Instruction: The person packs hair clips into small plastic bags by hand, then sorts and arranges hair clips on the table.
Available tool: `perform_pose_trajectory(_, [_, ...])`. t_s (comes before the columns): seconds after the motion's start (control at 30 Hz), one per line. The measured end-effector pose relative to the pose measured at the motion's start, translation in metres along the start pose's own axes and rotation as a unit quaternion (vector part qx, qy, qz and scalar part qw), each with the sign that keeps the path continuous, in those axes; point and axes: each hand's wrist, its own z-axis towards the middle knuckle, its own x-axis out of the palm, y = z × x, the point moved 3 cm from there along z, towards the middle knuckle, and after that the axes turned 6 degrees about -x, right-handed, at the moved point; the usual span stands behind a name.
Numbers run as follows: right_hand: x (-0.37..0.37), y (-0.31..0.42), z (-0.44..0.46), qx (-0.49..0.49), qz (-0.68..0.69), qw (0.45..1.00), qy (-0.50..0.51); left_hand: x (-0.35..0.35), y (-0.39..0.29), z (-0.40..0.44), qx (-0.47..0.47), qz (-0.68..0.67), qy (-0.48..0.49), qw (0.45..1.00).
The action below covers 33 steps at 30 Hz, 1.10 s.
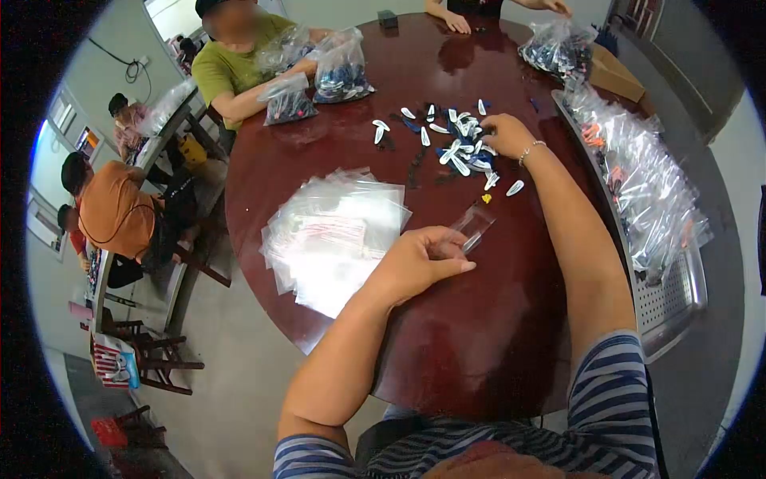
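My left hand [431, 255] is over the near part of the table, thumb and curled fingers closed on the edge of a small clear plastic bag [479, 227]. My right hand [509, 137] reaches to the right side of a loose pile of white and dark blue snap hair clips [457, 153]. Its fingers are bent down among the clips, and whatever lies between the tips is hidden. A single white clip [515, 188] and a small yellow piece [487, 198] lie nearer to me. Left of my left hand, flat clear bags [327, 239] are fanned out in a stack.
The round dark red table [447, 343] carries filled bags of clips [343, 72] near a person in green [227, 80]. On the right is a metal tray [670, 299] with bulky plastic bags [638, 184]. A cardboard box [616, 73] and another person's hand [457, 22] are at the back.
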Motion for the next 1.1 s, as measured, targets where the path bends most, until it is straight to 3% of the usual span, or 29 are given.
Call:
perform_pose_trajectory(0.03, [0.003, 0.000, 0.004, -0.037, -0.068, 0.997, 0.030, 0.000, 0.000, 0.000, 0.000, -0.001, -0.001, 1.000])
perform_pose_trajectory(0.2, [0.008, -0.005, 0.006, -0.041, -0.060, 0.997, 0.011, 0.000, 0.000, 0.001, -0.001, -0.028, 0.014, 1.000])
perform_pose_trajectory(0.3, [0.003, -0.008, -0.003, -0.006, 0.013, 1.000, -0.026, -0.002, 0.000, 0.002, -0.001, -0.023, -0.004, 1.000])
perform_pose_trajectory(0.37, [-0.004, -0.013, -0.012, 0.073, 0.087, 0.990, -0.085, -0.004, 0.003, 0.004, 0.005, -0.039, -0.018, 0.999])
perform_pose_trajectory(0.5, [-0.023, 0.006, -0.034, 0.087, 0.114, 0.980, -0.136, -0.007, -0.006, -0.001, 0.008, -0.109, -0.062, 0.992])
perform_pose_trajectory(0.57, [-0.022, 0.022, -0.046, 0.081, 0.317, 0.936, -0.132, -0.006, -0.007, 0.000, 0.009, -0.113, -0.073, 0.991])
perform_pose_trajectory(0.7, [-0.049, 0.096, -0.081, 0.006, 0.460, 0.883, -0.091, -0.010, -0.006, 0.000, 0.049, -0.126, -0.100, 0.986])
perform_pose_trajectory(0.83, [-0.074, 0.157, -0.106, -0.055, 0.417, 0.905, -0.058, -0.014, -0.003, 0.002, 0.095, -0.133, -0.133, 0.978])
perform_pose_trajectory(0.93, [-0.078, 0.187, -0.118, -0.197, 0.310, 0.928, -0.061, -0.014, -0.006, 0.000, 0.095, -0.115, -0.152, 0.977])
perform_pose_trajectory(1.1, [-0.059, 0.187, -0.119, -0.173, 0.212, 0.960, -0.061, -0.009, -0.009, 0.000, 0.102, -0.160, -0.093, 0.977])
